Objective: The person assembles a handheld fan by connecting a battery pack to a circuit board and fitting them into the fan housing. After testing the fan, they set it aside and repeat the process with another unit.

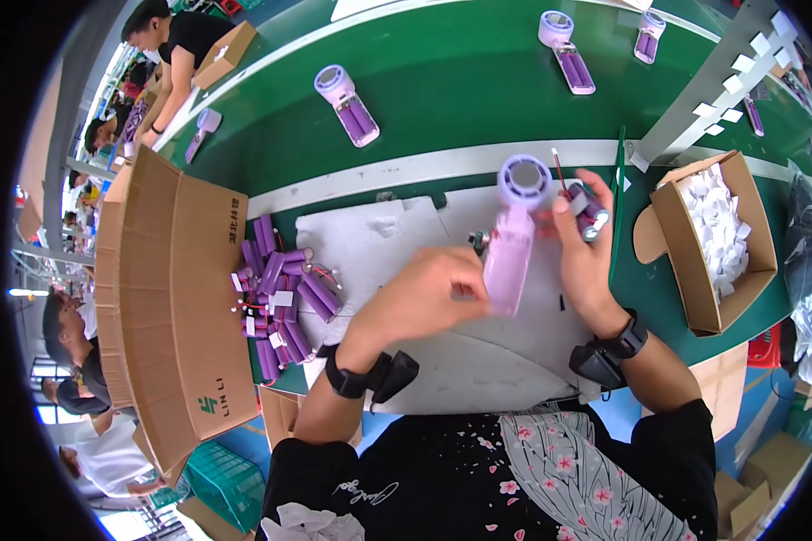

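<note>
A light purple handheld fan housing (pixel 509 261) with a round fan head (pixel 525 180) is tilted above the grey work mat (pixel 397 234). My left hand (pixel 429 288) is closed at the handle's lower left edge, thumb and fingers pinched against it. A small circuit board (pixel 479 241) sticks out beside the handle. In my right hand (pixel 588 257), a purple battery pack (pixel 590 216) is gripped by thumb and fingers, its red wire (pixel 558 167) pointing up. Some right fingertips lie close to the housing's neck; whether they touch it is unclear.
Left of the mat lies a heap of purple battery packs (pixel 284 293) beside a large cardboard box (pixel 185 298). At right stands a small carton (pixel 749 270) of white pieces. Fan housings with batteries, one a nearby fan (pixel 352 113), lie on the green belt (pixel 451 90). Other people sit at left.
</note>
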Motion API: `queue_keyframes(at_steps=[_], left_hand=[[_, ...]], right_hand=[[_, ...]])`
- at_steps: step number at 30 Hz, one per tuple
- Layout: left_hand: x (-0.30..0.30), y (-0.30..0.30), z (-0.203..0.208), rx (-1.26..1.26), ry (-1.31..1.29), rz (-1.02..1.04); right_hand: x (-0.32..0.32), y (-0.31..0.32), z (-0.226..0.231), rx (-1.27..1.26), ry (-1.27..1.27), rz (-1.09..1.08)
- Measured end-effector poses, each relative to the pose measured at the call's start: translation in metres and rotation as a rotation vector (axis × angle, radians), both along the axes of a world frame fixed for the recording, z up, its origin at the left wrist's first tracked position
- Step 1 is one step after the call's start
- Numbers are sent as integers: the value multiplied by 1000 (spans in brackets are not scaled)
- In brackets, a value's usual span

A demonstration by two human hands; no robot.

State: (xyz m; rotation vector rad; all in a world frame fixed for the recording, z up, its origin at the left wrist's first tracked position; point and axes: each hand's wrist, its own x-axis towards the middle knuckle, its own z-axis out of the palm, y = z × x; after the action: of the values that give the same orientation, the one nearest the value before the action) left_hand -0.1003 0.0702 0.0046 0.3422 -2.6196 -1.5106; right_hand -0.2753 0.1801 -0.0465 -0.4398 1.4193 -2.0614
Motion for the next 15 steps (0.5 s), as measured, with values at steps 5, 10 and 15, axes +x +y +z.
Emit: queue_keyframes(at_steps=[5,10,15], left_hand=[[3,16,4,67,-158,55],[-11,3,-22,-150,85,285],[-5,-2,-30,-12,109,212]], right_hand=[[-2,9,-20,132,480,157],[3,16,-2,228,595,256],[4,16,-4,252,665,303]])
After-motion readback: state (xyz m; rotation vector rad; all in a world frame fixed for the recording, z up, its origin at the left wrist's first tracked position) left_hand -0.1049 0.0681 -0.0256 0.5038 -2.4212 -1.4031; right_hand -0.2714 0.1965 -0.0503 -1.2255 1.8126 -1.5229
